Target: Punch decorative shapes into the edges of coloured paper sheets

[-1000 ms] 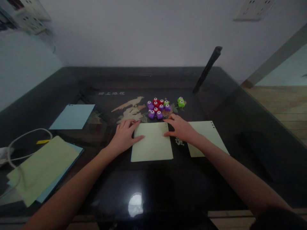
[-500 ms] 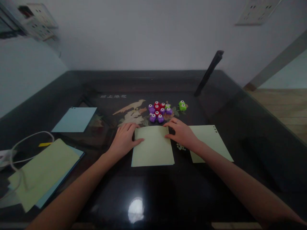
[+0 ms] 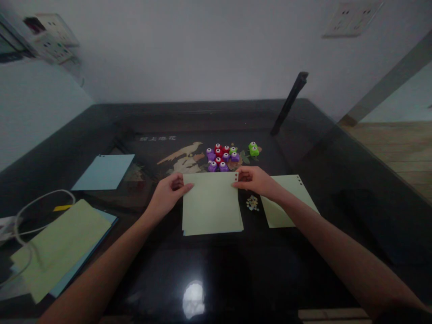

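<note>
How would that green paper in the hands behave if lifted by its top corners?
Probably floppy: the green paper is thin sheets, pinched at the far corners by the left hand and right hand. Likely very light. The sheets may slip apart, since a second edge already peeks out at the near side, on the glossy table.

Mid-left – flat pale blue paper sheet (image 3: 103, 171); lower left – white looped cable (image 3: 30, 211); centre, further back, small red, purple, green plastic punches (image 3: 227, 154).
</note>
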Tool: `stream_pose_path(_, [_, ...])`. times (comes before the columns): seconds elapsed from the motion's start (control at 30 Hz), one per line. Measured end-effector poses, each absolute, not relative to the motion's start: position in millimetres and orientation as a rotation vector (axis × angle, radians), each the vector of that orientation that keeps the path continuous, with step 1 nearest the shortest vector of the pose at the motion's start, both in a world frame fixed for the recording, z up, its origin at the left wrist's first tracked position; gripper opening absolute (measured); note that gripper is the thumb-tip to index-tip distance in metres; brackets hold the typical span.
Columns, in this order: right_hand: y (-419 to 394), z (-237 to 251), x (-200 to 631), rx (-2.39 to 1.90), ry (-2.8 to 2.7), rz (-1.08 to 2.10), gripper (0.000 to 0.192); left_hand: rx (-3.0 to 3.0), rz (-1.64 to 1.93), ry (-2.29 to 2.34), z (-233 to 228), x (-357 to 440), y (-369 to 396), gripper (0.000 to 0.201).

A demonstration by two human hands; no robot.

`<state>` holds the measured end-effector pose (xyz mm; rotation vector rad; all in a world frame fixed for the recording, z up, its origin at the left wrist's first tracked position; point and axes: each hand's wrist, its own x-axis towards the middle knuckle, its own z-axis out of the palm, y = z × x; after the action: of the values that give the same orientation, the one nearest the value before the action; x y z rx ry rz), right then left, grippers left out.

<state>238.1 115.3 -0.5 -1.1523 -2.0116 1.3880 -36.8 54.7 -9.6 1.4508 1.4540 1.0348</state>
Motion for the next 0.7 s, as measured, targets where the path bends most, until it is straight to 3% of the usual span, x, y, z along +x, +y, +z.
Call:
stream_pose_path(0.13, [112, 17, 247, -1.108, -1.944, 1.708, 0.024, 1.263, 1.107, 1.344, -3, -30, 47, 0.032])
stream_pose_path(0.4, [113, 30, 259, -1.199, -1.954, 1.694, 0.024, 1.309, 0.719, 1.291, 0, -18, 37, 0.040])
stream_pose_path(0.7, [117, 19, 258, -1.243, -2.021, 1.649, 0.024, 1.345, 0.627, 1.275, -2, -20, 42, 0.037])
